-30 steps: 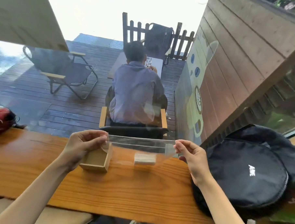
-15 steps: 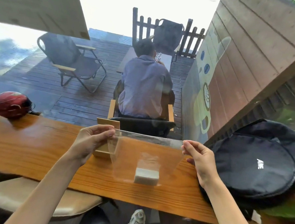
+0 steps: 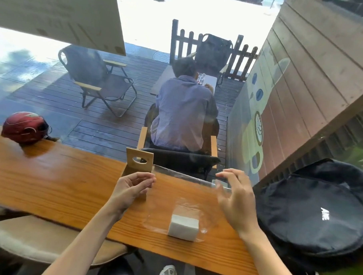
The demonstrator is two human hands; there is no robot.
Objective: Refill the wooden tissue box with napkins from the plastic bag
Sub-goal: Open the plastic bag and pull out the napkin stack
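Now the clear plastic bag (image 3: 186, 200) is held at its top edge by the left hand (image 3: 130, 190) alone, pinched between thumb and fingertips at the left corner; half a second ago both corners were gripped and the mouth was stretched taut between the 2 hands. The right hand (image 3: 235, 204) has been let go of the right corner and is seen with its fingers spread and lightly bent, just beside the bag's silvery rim, with no hold on it that can be made out. The stack of white napkins (image 3: 184, 228) is seen at the bottom of the bag, resting on the wooden counter (image 3: 49, 185) near its front edge. The release is judged to free the right hand for reaching into the bag's mouth, so the napkins are not yet taken out.

The wooden tissue box (image 3: 138, 166) is largely covered by the left hand and the bag; only its raised lid with the oval slot and a strip of its side are shown, and its inside cannot be seen. Whether the bag's mouth is fully parted cannot be told, since the film is transparent and blurred near the right hand. The black backpack (image 3: 318, 216) is cut off at the right edge.
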